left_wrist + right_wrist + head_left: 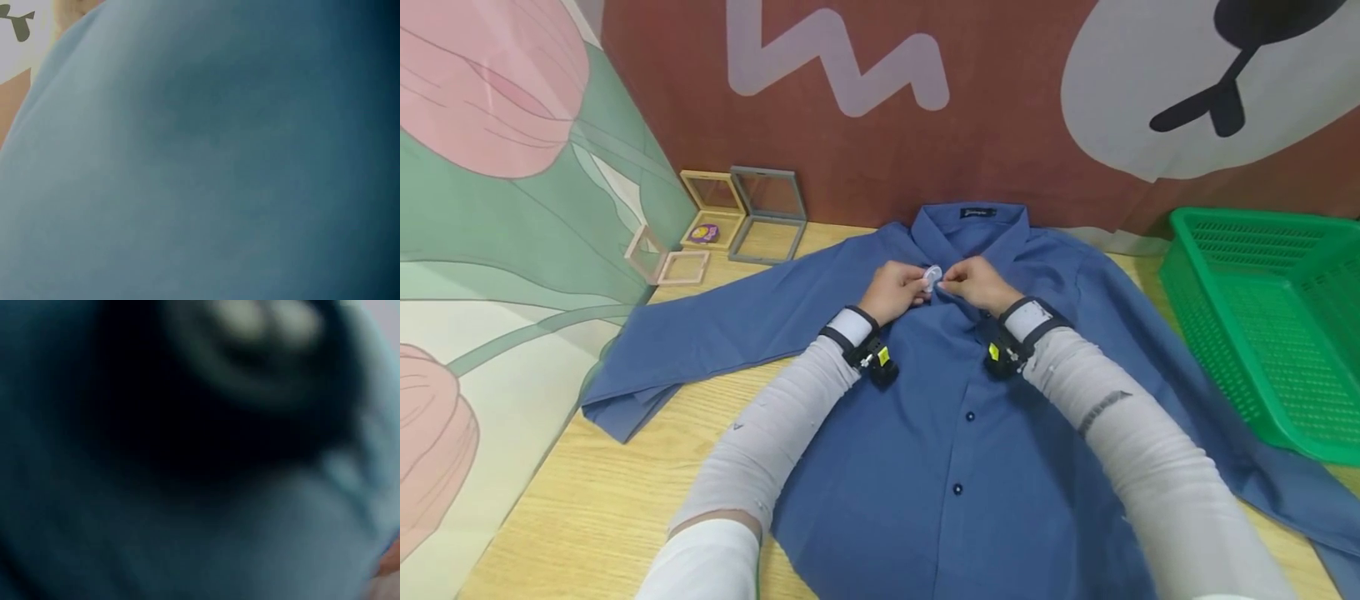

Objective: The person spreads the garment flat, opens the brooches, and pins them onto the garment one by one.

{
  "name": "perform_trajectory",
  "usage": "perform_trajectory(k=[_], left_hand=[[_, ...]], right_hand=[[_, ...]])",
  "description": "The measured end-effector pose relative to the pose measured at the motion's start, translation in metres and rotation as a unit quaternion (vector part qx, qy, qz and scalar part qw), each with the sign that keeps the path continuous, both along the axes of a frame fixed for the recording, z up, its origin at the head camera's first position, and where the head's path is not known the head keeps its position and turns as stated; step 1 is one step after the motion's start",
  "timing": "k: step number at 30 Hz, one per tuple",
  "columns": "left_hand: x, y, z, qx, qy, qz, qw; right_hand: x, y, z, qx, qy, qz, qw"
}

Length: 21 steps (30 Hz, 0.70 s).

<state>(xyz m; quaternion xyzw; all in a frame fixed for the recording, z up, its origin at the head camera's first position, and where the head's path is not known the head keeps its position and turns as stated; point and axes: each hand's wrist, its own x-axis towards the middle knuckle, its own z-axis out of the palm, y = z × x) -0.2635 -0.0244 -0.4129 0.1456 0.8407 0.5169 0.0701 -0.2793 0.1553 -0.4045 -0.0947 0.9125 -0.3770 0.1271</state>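
Observation:
A blue button-up shirt lies spread on the table, collar toward the wall. My left hand pinches a small round whitish badge at the upper front, just below the collar. Close on its other side, my right hand pinches the shirt's front edge with thumb and fingertips. The cloth is bunched up between the two hands. Blurred blue cloth fills most of the left wrist view. In the right wrist view, a dark round shape covers the upper part, and the fingers are hidden.
A green plastic basket stands at the right, beside the shirt's sleeve. At the back left are small open frames: a yellow one holding a purple badge, a grey one and a pink one. Printed walls border the table.

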Motion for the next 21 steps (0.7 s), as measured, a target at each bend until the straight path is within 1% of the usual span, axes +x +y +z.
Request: perform_trajectory(k=[2, 4, 9, 11, 16, 21], left_hand=[[0.0004, 0.0003, -0.0010, -0.007, -0.001, 0.002, 1.0000], [0.0004, 0.0003, -0.0021, -0.003, -0.007, 0.006, 1.0000], [0.0008, 0.0008, -0.0022, 0.041, -0.038, 0.026, 0.9981], [0.0005, 0.0015, -0.0020, 0.055, -0.049, 0.035, 0.9967], [-0.0011, 0.0039, -0.0024, 0.053, -0.061, 0.044, 0.9957], [-0.0009, 0.0050, -0.0034, 0.026, -0.055, 0.044, 0.9972]], right_hand=[[-0.0010, -0.0001, -0.0028, -0.001, 0.004, 0.006, 1.0000], [-0.0024, 0.0005, -0.0054, 0.001, 0.010, 0.014, 0.9998], [-0.0042, 0.0010, -0.0061, 0.000, 0.025, 0.034, 0.9991], [-0.0042, 0.0003, -0.0051, 0.011, 0.034, 0.037, 0.9987], [-0.0028, -0.0015, -0.0037, 0.065, 0.037, 0.015, 0.9970], [-0.0014, -0.0026, -0.0031, 0.078, 0.023, -0.007, 0.9967]])
